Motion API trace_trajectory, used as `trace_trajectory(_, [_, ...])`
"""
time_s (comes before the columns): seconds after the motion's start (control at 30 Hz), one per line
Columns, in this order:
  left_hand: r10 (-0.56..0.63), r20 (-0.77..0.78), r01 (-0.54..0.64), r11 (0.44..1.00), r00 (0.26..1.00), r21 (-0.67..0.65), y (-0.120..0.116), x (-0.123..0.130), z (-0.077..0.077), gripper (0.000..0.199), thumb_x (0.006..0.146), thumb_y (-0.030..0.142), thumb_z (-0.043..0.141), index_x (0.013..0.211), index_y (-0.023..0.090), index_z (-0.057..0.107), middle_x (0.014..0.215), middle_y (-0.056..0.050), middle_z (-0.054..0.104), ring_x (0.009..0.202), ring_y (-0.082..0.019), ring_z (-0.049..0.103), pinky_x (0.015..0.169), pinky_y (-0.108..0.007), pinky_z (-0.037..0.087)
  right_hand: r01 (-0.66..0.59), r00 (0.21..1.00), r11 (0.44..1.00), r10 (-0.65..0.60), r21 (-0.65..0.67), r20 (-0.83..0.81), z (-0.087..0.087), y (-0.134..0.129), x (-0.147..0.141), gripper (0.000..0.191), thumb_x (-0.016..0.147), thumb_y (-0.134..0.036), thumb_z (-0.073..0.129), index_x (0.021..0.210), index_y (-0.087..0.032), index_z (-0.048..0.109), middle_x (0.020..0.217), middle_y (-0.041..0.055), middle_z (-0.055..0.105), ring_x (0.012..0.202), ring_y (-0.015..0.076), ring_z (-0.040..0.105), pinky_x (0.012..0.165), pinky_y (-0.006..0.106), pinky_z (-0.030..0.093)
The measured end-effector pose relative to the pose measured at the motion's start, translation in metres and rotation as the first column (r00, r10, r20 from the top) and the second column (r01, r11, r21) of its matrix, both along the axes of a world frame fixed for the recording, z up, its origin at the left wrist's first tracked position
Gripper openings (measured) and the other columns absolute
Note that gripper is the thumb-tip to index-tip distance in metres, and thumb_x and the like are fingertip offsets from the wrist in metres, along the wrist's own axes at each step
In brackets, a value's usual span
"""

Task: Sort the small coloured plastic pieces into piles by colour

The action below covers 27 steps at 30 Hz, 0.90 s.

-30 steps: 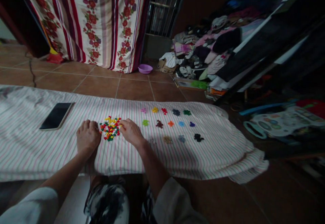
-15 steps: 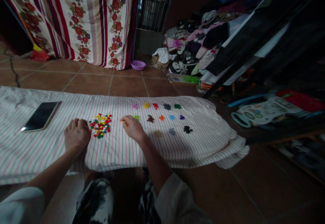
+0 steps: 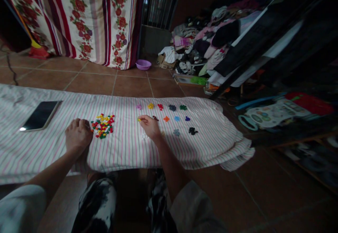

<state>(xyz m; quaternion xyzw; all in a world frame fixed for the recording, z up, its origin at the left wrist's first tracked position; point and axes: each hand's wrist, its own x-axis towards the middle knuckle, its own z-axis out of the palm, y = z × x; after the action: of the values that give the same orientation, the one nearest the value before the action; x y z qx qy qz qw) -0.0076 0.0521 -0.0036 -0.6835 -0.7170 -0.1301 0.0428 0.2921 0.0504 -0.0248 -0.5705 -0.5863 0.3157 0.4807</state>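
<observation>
A small yellow piece sat at the fingertips of a right hand, just above or on a striped cloth in a dim tiled room. Thumb and forefinger were closed on it with barely a gap, and part of it showed past the tips. From where I stood, a light pinch looked right for something so small; a harder squeeze might have made it spring loose.

Around that hand lay small clusters sorted by colour: a pink cluster and a yellow cluster beyond it, a brown cluster partly hidden by the fingers, and a white cluster on the near side. With neighbours so near, a raised wrist and a sleeve held clear seemed the careful way, a straight lift and a low release safer than a drag or a drop.

To the left, a mixed pile of red, yellow, green, white and orange pieces lay loosely spread. Beside it rested the left hand, fingers curled down; whether it gripped anything could not be told. Keeping it quiet there would probably have spared the pile a scattering. Farther left lay a phone; beyond the cloth, a purple basin stood on the floor.
</observation>
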Motion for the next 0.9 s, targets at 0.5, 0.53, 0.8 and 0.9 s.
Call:
trace_trajectory(0.5, [0.006, -0.023, -0.006, 1.000, 1.000, -0.011, -0.004, 0.005, 0.005, 0.026, 0.089, 0.024, 0.037, 0.105, 0.012, 0.055, 0.116, -0.017, 0.057, 0.116, -0.031, 0.051, 0.093, -0.043, 0.042, 0.156, 0.982, 0.987, -0.159, 0.035, 0.102, 0.015, -0.009, 0.045, 0.018, 0.079, -0.018, 0.054, 0.093, -0.021, 0.066, 0.087, 0.0017, 0.072, 0.080, 0.0142, 0.069, 0.080, 0.029, 0.056])
trace_trajectory(0.53, [0.014, -0.026, -0.014, 1.000, 1.000, -0.013, -0.004, 0.005, 0.005, 0.026, 0.088, 0.024, 0.039, 0.106, 0.012, 0.055, 0.117, -0.018, 0.057, 0.117, -0.031, 0.051, 0.093, -0.043, 0.042, 0.172, 0.979, 0.985, -0.175, 0.031, 0.103, 0.016, -0.009, 0.049, 0.018, 0.079, -0.018, 0.054, 0.092, -0.021, 0.065, 0.088, 0.0018, 0.072, 0.081, 0.0144, 0.069, 0.079, 0.029, 0.056])
trace_trajectory(0.8, [-0.002, -0.015, 0.002, 1.000, 1.000, 0.002, -0.003, 0.004, 0.004, 0.026, 0.086, 0.023, 0.040, 0.105, 0.015, 0.056, 0.113, -0.018, 0.059, 0.114, -0.033, 0.052, 0.089, -0.045, 0.043, 0.266, 0.962, 0.964, -0.264, -0.019, 0.073, 0.018, -0.018, 0.071, 0.018, 0.078, -0.019, 0.052, 0.091, -0.021, 0.064, 0.086, 0.0035, 0.073, 0.083, 0.0174, 0.071, 0.079, 0.030, 0.057])
trace_trajectory(0.9, [-0.017, -0.044, 0.017, 1.000, 0.999, -0.004, -0.004, 0.003, 0.006, 0.025, 0.087, 0.023, 0.040, 0.103, 0.014, 0.056, 0.110, -0.018, 0.059, 0.111, -0.032, 0.053, 0.087, -0.042, 0.043, 0.276, 0.953, 0.961, -0.277, 0.028, 0.119, 0.023, -0.014, 0.076, 0.022, 0.077, -0.021, 0.052, 0.094, -0.019, 0.066, 0.091, 0.0058, 0.073, 0.084, 0.0182, 0.070, 0.080, 0.031, 0.056])
